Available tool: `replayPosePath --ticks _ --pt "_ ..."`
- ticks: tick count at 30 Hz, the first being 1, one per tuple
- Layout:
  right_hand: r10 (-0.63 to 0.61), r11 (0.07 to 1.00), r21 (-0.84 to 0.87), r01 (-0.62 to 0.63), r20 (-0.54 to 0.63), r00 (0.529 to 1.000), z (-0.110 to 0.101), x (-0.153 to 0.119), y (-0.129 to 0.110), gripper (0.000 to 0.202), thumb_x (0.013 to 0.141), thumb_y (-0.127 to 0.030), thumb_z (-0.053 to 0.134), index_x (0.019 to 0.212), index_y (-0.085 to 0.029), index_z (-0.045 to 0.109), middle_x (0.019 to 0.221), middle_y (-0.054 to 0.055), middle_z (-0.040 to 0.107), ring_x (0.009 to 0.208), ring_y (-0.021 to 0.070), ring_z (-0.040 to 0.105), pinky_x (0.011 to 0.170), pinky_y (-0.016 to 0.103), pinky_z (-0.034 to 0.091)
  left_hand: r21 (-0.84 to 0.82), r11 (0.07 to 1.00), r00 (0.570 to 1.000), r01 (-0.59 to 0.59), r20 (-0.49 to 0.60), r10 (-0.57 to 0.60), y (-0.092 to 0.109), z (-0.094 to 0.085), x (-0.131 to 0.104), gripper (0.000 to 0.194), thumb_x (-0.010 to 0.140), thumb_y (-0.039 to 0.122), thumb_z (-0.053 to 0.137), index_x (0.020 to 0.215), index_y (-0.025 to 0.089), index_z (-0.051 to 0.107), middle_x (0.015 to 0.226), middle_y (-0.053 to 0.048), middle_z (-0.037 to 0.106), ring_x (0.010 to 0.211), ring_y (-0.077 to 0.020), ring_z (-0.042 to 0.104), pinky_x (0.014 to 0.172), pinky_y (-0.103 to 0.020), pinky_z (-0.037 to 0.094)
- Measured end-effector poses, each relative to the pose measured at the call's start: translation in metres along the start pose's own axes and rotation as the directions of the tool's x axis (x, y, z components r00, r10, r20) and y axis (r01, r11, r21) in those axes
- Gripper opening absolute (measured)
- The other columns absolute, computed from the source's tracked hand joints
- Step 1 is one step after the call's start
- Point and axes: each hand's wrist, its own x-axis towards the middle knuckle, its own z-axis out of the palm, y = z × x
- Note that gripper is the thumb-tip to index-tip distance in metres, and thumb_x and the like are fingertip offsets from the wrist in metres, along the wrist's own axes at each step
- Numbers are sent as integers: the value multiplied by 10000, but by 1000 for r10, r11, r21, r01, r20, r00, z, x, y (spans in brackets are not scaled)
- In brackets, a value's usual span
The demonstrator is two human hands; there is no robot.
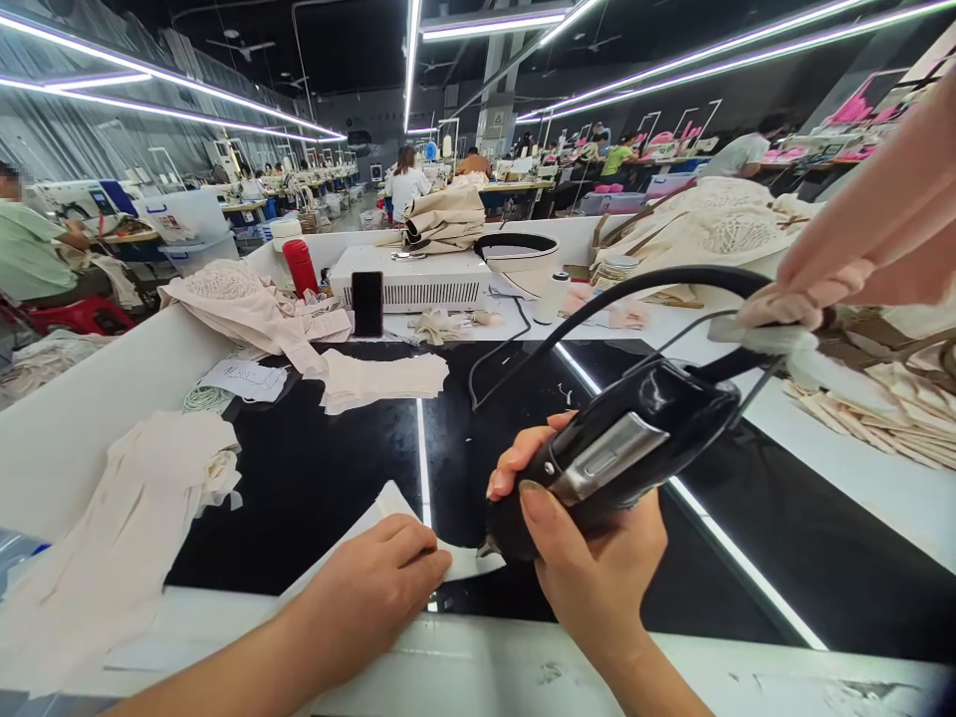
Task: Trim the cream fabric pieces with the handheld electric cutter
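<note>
My right hand [597,558] is wrapped around a black corded hand tool [597,468] with a silver plate on its side. The tool tilts down to the left, and its small metal tip meets the right end of a white fabric piece [470,561]. My left hand [380,578] presses on this piece with its fingers together and partly hides it. Both hands are over a glossy black work surface [284,498]. A thick black cable [634,284] arches from the tool's rear, beside a blurred pale pink shape [858,239] that I cannot make out.
Cream fabric stacks lie at the left [126,528], centre [384,378] and right [873,413]. Behind stand a phone [366,304], a red bottle [300,267] and a vented white box [418,284]. People sit at sewing tables farther back; one person [34,249] is at the left.
</note>
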Motion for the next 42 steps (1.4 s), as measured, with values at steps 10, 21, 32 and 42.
replayPosePath --ticks 10,21,32,42 --pt "31 998 60 -29 -39 999 12 0 1 305 780 -93 740 1013 -258 631 815 -49 721 588 110 647 527 238 583 67 997 999 -33 8 33 2 2 -3 201 1057 69 448 1160 111 615 996 -78 657 908 -217 651 847 -327 609" --pt "59 998 18 -58 -29 998 18 2 -1 232 817 -127 723 972 -260 612 789 -57 703 581 107 637 524 236 574 12 998 998 58 18 -58 3 0 -7 294 987 30 524 1227 166 627 1057 -88 633 938 -238 627 823 -366 625" --pt "67 998 4 -67 -1 998 23 1 8 254 841 -154 720 1027 -253 580 801 -43 697 588 116 643 540 256 574 29 998 995 58 -81 -55 3 1 -7 249 1028 103 520 1216 200 652 1053 -83 608 914 -212 606 796 -325 606" --pt "55 998 -11 -55 1 998 27 3 15 278 836 -228 759 1048 -262 583 796 -45 694 583 120 642 557 261 574 21 996 991 85 -104 -83 4 2 -4 179 1032 126 555 1148 196 672 1006 -70 604 892 -195 606 775 -289 591"
